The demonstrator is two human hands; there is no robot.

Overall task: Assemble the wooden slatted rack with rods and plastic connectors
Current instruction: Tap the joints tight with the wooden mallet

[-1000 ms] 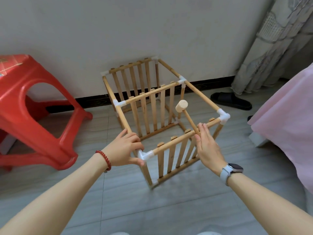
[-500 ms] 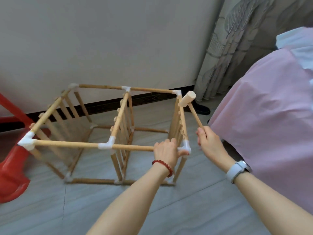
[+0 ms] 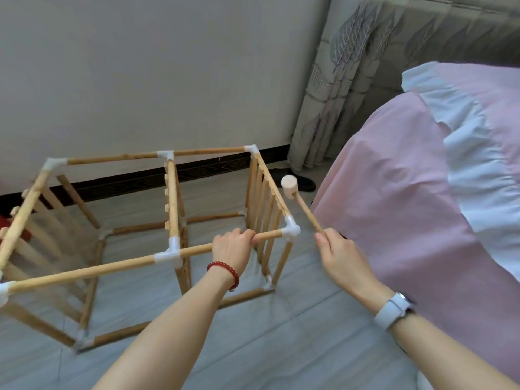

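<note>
Wooden rack (image 3: 168, 220) stands on the tiled floor (image 3: 267, 347), near the bed (image 3: 422, 192).
Left hand (image 3: 232, 247) grips its near top rod (image 3: 194, 251) beside the corner connector (image 3: 291, 230); right hand (image 3: 339, 256) holds a small wooden mallet (image 3: 291, 190) raised.

The rack (image 3: 174, 209) is built of pale, matt, unvarnished wood rods, joined by white plastic connectors (image 3: 291, 230) with a slight sheen. The mallet (image 3: 291, 188) is made of bare light wood. The bed (image 3: 408, 192) is draped in pink matt cloth, and the floor (image 3: 281, 347) is laid with smooth grey tiles.
</note>
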